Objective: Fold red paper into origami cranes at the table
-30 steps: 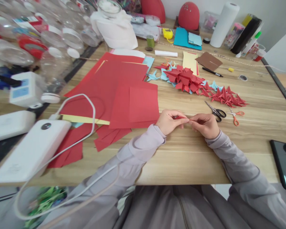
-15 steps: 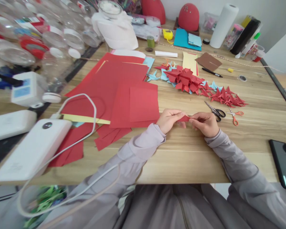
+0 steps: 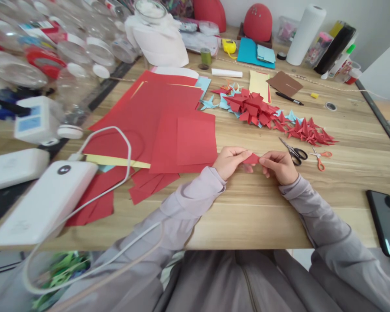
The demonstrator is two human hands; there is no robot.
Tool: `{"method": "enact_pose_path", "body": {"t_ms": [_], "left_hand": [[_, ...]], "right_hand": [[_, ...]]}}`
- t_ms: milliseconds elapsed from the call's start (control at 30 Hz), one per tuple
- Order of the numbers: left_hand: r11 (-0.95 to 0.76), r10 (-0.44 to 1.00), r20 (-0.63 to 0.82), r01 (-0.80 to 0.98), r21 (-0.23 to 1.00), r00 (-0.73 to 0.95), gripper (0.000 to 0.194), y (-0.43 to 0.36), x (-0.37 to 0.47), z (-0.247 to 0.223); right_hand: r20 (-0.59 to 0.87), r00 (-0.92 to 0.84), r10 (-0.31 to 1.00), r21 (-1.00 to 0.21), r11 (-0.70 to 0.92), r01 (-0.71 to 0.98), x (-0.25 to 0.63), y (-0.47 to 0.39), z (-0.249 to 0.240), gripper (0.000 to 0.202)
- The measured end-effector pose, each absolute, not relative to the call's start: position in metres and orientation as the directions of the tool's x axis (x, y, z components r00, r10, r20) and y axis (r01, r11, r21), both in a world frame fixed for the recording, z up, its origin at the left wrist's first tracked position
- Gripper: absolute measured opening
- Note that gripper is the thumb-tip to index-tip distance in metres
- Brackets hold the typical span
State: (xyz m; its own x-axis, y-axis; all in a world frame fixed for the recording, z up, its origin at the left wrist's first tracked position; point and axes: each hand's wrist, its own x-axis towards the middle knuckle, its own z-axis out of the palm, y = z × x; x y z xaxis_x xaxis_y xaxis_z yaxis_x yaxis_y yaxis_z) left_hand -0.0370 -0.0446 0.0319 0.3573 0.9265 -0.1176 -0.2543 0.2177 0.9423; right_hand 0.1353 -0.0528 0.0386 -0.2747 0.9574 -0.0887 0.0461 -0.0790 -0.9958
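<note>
A small folded piece of red paper [image 3: 252, 159] is held between my two hands above the wooden table. My left hand [image 3: 229, 162] pinches its left end, thumb on top. My right hand [image 3: 278, 166] grips the right tip between thumb and fingers. Left of my left hand lie a red paper square [image 3: 196, 141] and larger red sheets [image 3: 143, 117]. Beyond my hands is a pile of folded red paper pieces [image 3: 251, 106], with some light blue ones among them. Black-handled scissors [image 3: 297, 154] and orange-handled scissors [image 3: 320, 159] lie just past my right hand.
White power banks [image 3: 45, 203] with a looping cable and cut red strips [image 3: 152, 184] are at the left. Plastic bottles [image 3: 74, 86] crowd the back left. A phone [image 3: 385, 223] lies at the right edge. A pen [image 3: 289, 99] and yellow tape measure [image 3: 229, 46] are farther back.
The red paper between my hands has turned slightly and shows a broader face. My fingers have shifted a little around it, the right hand slightly upward.
</note>
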Motion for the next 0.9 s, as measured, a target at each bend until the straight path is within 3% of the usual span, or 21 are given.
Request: {"method": "enact_pose_path", "body": {"t_ms": [200, 433, 633, 767, 900], "left_hand": [[0.235, 0.923, -0.150, -0.212, 0.949, 0.354, 0.037, -0.043, -0.038, 0.031], [0.052, 0.939, -0.036, -0.037, 0.998, 0.341, 0.020, -0.045, -0.037, 0.031], [-0.117, 0.942, 0.074, 0.114, 0.987, 0.328, 0.013, -0.045, -0.039, 0.025], [-0.329, 0.897, 0.257, 0.153, 0.932, 0.360, 0.014, -0.046, -0.040, 0.032], [-0.373, 0.876, 0.295, 0.148, 0.916, 0.382, 0.015, -0.047, -0.041, 0.037]], "right_hand": [[-0.159, -0.321, 0.934, -0.987, -0.139, 0.084, 0.136, -0.051, 0.037, 0.032], [-0.012, -0.410, 0.912, -0.954, 0.112, 0.279, 0.135, -0.055, 0.035, 0.030], [0.210, -0.424, 0.881, -0.778, 0.413, 0.474, 0.135, -0.058, 0.036, 0.019], [0.286, -0.414, 0.864, -0.679, 0.488, 0.549, 0.132, -0.062, 0.039, 0.017], [0.324, -0.416, 0.850, -0.653, 0.519, 0.551, 0.130, -0.064, 0.041, 0.018]]}}
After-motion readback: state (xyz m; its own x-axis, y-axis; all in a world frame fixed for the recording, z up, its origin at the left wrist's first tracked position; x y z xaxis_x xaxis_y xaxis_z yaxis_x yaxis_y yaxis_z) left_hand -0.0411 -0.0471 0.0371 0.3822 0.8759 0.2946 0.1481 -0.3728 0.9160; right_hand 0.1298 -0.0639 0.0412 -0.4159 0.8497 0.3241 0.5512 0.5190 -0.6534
